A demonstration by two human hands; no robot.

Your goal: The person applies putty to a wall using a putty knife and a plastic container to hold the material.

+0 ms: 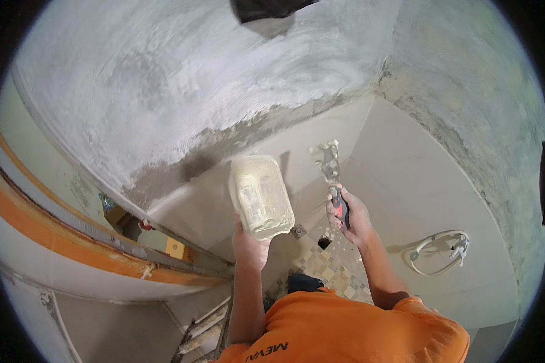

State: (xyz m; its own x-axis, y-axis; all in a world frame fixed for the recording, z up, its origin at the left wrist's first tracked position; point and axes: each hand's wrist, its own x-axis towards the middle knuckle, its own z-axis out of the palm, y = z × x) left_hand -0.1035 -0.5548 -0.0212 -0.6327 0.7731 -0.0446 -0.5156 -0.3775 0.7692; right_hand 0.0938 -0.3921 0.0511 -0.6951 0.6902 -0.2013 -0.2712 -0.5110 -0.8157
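Note:
My left hand [250,247] is closed on the near end of a rectangular plastic tub [280,202], tilted so that I look into it. Cream-coloured paste coats its inside and rim. To the right, my right hand [354,219] is wrapped round the red and grey handle of a putty knife [328,162]. Its blade points up and away from me, with lumps of the same paste along its edge. A gap separates the knife from the tub. Ahead of both hands is a wall [157,85] with a streaky white and grey coat.
Below that coat runs a bare strip above pale tiles [321,130]. A shower hose [430,253] hangs on the right wall. At the left is an opening with an orange-edged frame [72,236]. A stepladder [209,333] stands at lower left, above a mosaic floor [327,266].

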